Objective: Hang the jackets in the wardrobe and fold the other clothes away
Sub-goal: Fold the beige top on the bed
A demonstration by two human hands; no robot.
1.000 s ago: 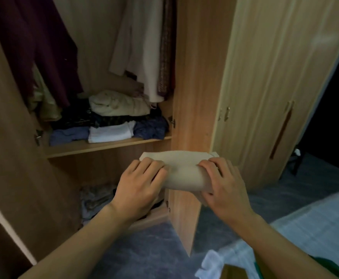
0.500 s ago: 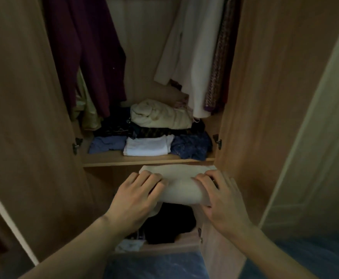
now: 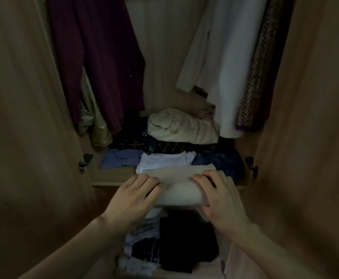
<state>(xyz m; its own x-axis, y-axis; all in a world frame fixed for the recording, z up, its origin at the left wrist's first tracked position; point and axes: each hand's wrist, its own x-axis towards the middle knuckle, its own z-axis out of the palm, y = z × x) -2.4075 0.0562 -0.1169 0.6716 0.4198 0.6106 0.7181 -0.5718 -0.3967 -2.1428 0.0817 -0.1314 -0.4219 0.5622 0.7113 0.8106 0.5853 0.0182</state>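
A folded beige garment (image 3: pixel 178 184) is held level at the front edge of the wardrobe shelf (image 3: pixel 112 177). My left hand (image 3: pixel 132 196) grips its left end and my right hand (image 3: pixel 219 196) grips its right end, fingers curled over the top. Behind it on the shelf lie a white folded piece (image 3: pixel 164 161), a blue one (image 3: pixel 120 160), a dark blue one (image 3: pixel 219 160) and a cream bundle (image 3: pixel 182 127) on a dark stack. A maroon jacket (image 3: pixel 100 57) and a white jacket (image 3: pixel 223 57) hang above.
Open wardrobe doors (image 3: pixel 24 117) flank both sides, with hinges (image 3: pixel 84 161) at shelf height. A patterned garment (image 3: pixel 259 73) hangs at the far right. Below the shelf sit black clothes (image 3: pixel 186 242) and pale crumpled clothes (image 3: pixel 140 250).
I have moved up to the open wardrobe and now face straight in. Both hands have carried the beige garment forward and up to the shelf's front edge.
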